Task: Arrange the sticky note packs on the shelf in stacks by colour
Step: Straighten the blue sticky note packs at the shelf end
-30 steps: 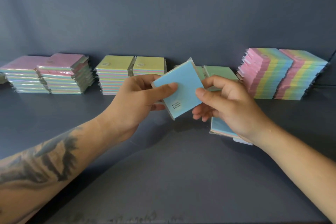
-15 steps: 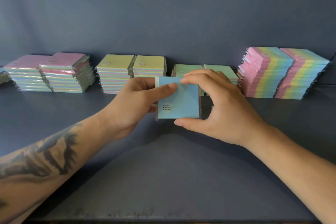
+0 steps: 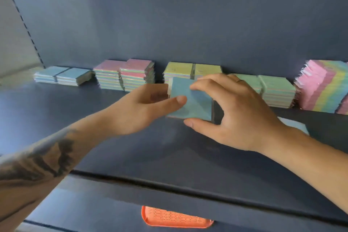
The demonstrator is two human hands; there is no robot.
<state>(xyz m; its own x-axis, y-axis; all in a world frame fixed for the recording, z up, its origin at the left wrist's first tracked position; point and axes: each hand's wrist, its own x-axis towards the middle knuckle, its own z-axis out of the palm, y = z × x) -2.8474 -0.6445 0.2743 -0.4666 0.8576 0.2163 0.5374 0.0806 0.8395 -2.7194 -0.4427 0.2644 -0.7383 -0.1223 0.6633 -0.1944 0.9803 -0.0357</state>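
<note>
Already, blue, pink, yellow and green stacks (image 3: 124, 75) are ranged along the shelf's (image 3: 56, 118) back edge, while one blue pack (image 3: 195, 103) is gripped mid-shelf between left hand (image 3: 143, 107) and right hand (image 3: 237, 111), unplaced.

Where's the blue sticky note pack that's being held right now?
In the head view's centre, the blue pack is gripped between the left hand and right hand, above the shelf, just in front of the yellow stacks.

Soft daylight from above, motion-blurred, edges bowed
</note>
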